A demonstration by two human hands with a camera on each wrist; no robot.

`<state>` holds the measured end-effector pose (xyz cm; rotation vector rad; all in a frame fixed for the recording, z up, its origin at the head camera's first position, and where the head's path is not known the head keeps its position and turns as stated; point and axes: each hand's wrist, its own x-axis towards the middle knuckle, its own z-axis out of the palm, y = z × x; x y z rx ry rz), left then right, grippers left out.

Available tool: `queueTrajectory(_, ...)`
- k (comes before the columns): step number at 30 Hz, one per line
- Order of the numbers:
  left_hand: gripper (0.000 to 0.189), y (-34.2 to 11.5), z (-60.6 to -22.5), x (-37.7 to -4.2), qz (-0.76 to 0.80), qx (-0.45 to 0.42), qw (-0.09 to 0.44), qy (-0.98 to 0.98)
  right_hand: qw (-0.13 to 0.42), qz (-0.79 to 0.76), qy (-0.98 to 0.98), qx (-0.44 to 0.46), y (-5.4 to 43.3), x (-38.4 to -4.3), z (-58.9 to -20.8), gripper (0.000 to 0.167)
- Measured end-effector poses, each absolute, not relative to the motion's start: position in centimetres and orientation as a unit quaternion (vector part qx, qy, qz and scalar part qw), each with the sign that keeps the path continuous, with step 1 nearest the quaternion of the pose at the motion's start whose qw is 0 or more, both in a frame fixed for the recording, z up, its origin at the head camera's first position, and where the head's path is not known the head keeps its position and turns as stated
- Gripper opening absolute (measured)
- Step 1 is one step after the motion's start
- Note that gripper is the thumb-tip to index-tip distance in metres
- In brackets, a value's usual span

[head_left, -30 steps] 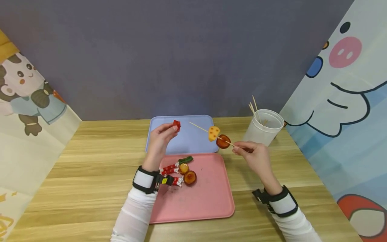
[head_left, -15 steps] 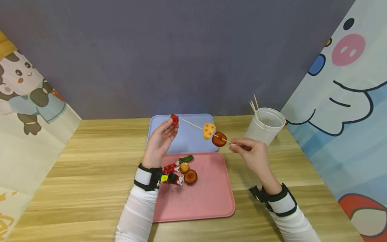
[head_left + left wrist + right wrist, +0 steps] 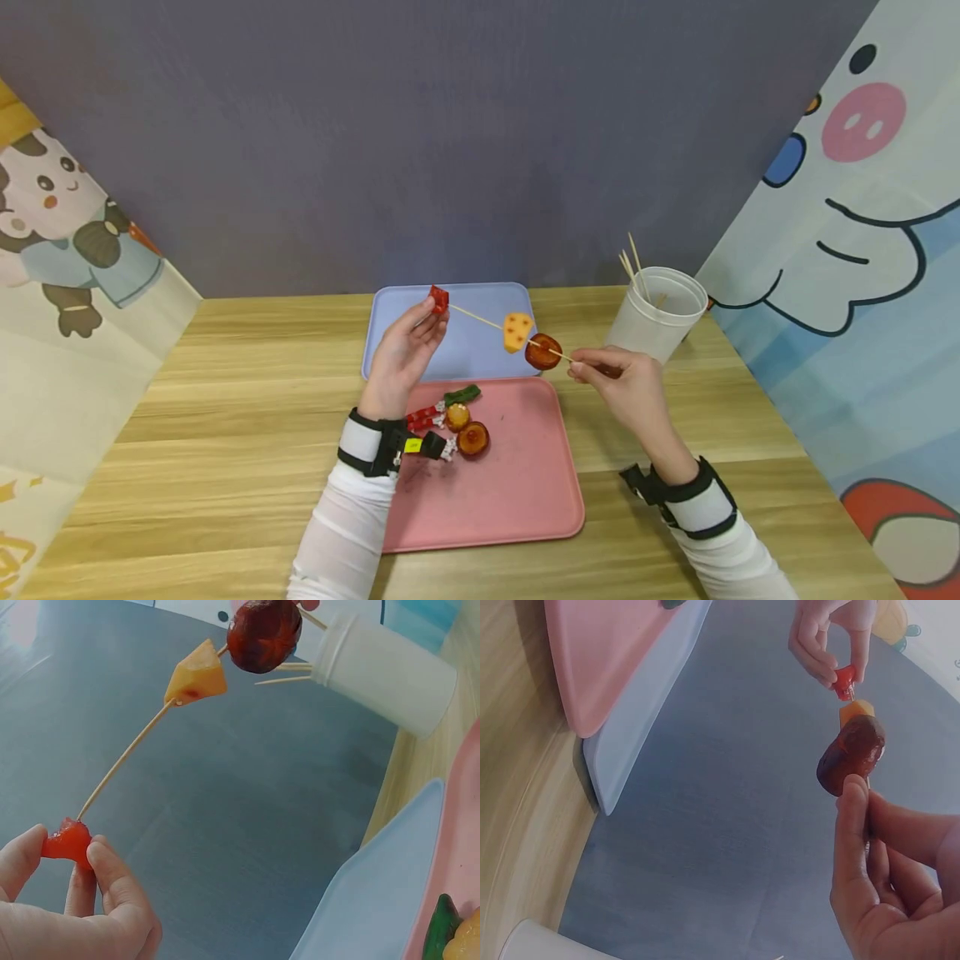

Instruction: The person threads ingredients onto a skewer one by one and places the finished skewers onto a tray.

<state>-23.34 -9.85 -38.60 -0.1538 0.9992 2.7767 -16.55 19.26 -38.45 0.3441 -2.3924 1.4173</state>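
- Grey wall [image 3: 480,150] takes up the whole back from where I'm standing, with a cartoon panel [image 3: 862,129] at each side.
- Wood-grain table [image 3: 247,400] in front of that.
- Pink tray [image 3: 517,492] sits closer to the person, blue tray [image 3: 472,354] just behind it.
- White tub [image 3: 648,329] off to the right, some spare sticks [image 3: 636,257] poking out.
- Right hand [image 3: 626,379] is pinching one end of a skewer [image 3: 123,759] between thumb and fingers, slanted up in the air.
- Left hand [image 3: 405,354] pinches a red piece [image 3: 439,299] right at the skewer's far tip, above the blue tray. They meet, but I can't tell if it's pierced.
- On that skewer: a round brown piece [image 3: 543,352] near the right hand, then a spotted yellow piece [image 3: 517,332].
- Lying on the pink tray: a brown disc [image 3: 473,439], red-and-white pieces [image 3: 425,415] partly hidden by the left wrist strap, a green piece [image 3: 462,394] and a small yellow round [image 3: 457,417].
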Motion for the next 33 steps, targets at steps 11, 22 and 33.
queueTrajectory(11,0.015,-9.75,-38.46,-23.33,0.935,-0.06,0.098,0.335,0.168,0.488,-0.849,0.117,19.3,-16.68,-38.52,0.013)
queueTrajectory(22,0.013,-9.75,-38.61,-23.4,0.933,-0.06,0.1,0.341,0.165,0.492,-0.847,0.119,19.27,-16.68,-38.58,0.013)
queueTrajectory(33,0.016,-9.19,-38.84,-23.19,0.918,-0.036,0.109,0.379,0.172,0.479,-0.853,0.119,19.35,-16.79,-38.7,0.013)
